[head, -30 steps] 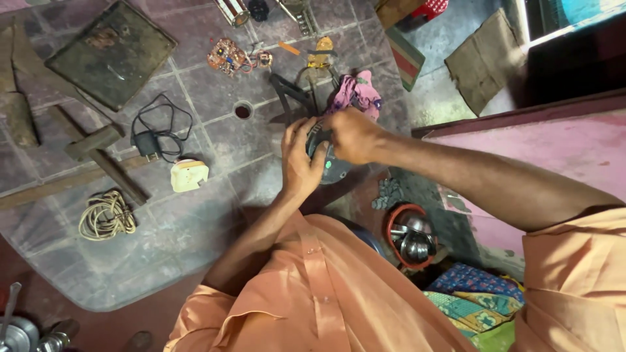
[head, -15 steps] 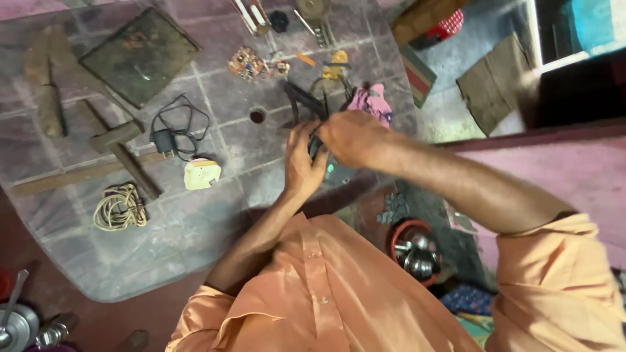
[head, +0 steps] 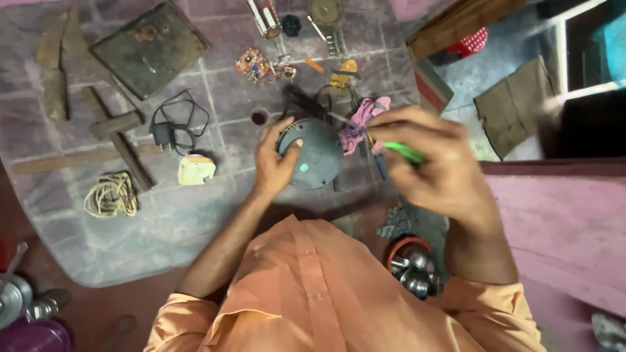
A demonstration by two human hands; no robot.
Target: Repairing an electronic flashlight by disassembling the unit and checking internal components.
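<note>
Top view: my left hand [head: 272, 163] w/ grip clasped on the edge of the round grey metal housing [head: 312, 153], which rests on the stone-tiled floor [head: 195, 215]. My right hand [head: 433, 163], grip clenched on a green-handled screwdriver [head: 403, 151], beside the housing, blurred.

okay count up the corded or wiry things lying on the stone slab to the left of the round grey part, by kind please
Black charger with its cord: 1
Coil of pale cord: 1
Circuit board with wires: 1
Total: 3
</note>
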